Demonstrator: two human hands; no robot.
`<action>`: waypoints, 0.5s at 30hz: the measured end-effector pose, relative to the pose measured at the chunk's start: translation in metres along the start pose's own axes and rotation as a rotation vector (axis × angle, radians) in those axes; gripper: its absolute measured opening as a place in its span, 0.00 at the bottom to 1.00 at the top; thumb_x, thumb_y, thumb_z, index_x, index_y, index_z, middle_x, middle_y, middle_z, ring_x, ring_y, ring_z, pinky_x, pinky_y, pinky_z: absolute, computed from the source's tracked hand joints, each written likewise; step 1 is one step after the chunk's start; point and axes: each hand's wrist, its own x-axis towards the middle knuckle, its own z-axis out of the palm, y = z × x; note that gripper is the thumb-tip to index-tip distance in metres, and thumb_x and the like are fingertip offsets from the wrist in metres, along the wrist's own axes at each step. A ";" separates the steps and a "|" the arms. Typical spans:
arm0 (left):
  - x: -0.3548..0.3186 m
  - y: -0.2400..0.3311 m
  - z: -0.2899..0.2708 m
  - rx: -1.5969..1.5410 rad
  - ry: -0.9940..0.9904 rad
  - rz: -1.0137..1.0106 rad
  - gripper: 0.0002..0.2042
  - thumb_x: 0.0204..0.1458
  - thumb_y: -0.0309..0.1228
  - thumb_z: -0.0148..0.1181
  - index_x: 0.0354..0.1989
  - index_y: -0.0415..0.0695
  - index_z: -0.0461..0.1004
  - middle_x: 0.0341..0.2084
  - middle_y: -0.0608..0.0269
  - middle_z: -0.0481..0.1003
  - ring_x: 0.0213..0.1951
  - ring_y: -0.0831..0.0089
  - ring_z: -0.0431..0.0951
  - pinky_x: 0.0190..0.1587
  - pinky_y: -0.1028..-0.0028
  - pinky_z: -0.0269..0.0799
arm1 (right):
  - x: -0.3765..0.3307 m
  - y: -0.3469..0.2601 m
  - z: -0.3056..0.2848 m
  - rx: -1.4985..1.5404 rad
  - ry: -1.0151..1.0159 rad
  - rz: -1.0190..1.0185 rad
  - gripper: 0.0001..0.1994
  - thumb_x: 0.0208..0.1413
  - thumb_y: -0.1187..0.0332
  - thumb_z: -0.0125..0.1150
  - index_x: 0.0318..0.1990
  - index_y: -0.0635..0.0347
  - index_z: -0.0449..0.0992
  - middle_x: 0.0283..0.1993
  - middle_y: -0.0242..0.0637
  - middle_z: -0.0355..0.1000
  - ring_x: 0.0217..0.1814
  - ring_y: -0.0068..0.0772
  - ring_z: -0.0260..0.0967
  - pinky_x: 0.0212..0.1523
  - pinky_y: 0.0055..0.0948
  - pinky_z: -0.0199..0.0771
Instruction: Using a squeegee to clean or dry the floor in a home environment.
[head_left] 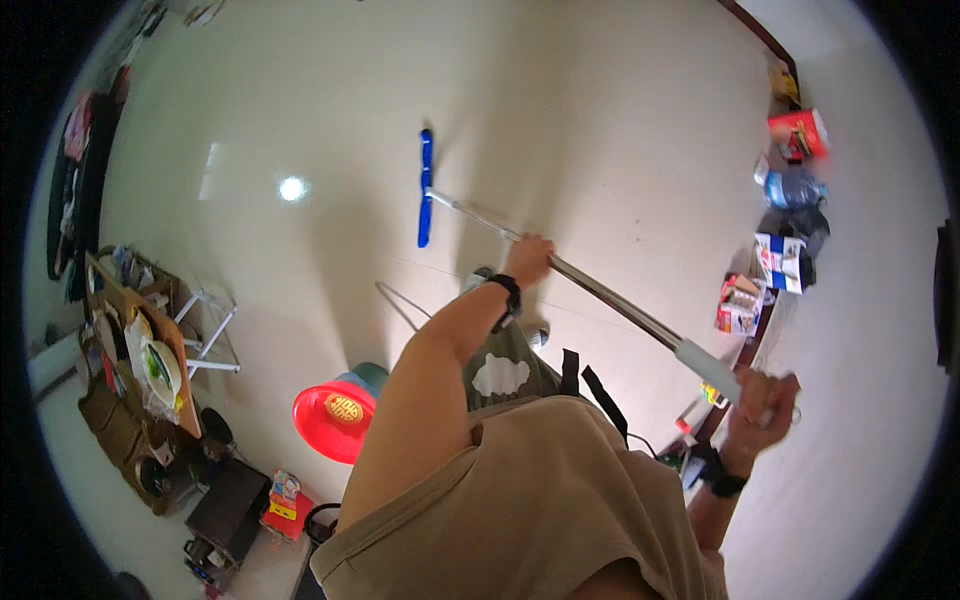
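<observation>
Mop (425, 187) is held out on the pale tiled floor (600, 120), blue head well ahead of the feet. Left hand (528, 260) is closed round the metal shaft mid-length; right hand (762, 398) is clamped on the white grip. The boxes (775, 262) along the right wall could be clipped by the handle. A red basin (335, 420) sits lower left.

Tan sleeveless top, black wristbands (510, 292)

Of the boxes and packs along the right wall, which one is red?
The red carton farthest up the wall, lying tilted near the corner. The others below it are a clear wrapped bundle and a blue-and-white box.
</observation>
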 end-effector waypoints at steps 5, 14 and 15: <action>-0.003 0.104 0.100 -0.137 -0.203 0.186 0.07 0.41 0.26 0.48 0.26 0.44 0.73 0.29 0.54 0.71 0.39 0.55 0.69 0.38 0.56 0.67 | -0.073 -0.074 -0.060 -0.414 0.302 -0.077 0.14 0.59 0.64 0.32 0.19 0.50 0.49 0.12 0.22 0.40 0.15 0.16 0.36 0.29 0.24 0.50; -0.023 0.177 0.104 -0.113 -0.152 0.298 0.06 0.40 0.34 0.55 0.25 0.48 0.74 0.25 0.61 0.74 0.36 0.60 0.72 0.33 0.58 0.67 | -0.075 -0.113 -0.090 -0.188 0.212 -0.312 0.13 0.55 0.63 0.38 0.19 0.50 0.52 0.11 0.24 0.44 0.16 0.17 0.43 0.30 0.27 0.51; -0.023 0.174 0.091 -0.097 -0.097 0.261 0.06 0.39 0.34 0.55 0.25 0.48 0.74 0.25 0.60 0.74 0.35 0.60 0.72 0.33 0.58 0.67 | -0.071 -0.113 -0.104 -0.168 0.132 -0.310 0.13 0.55 0.62 0.38 0.19 0.50 0.52 0.11 0.24 0.45 0.16 0.17 0.43 0.29 0.27 0.51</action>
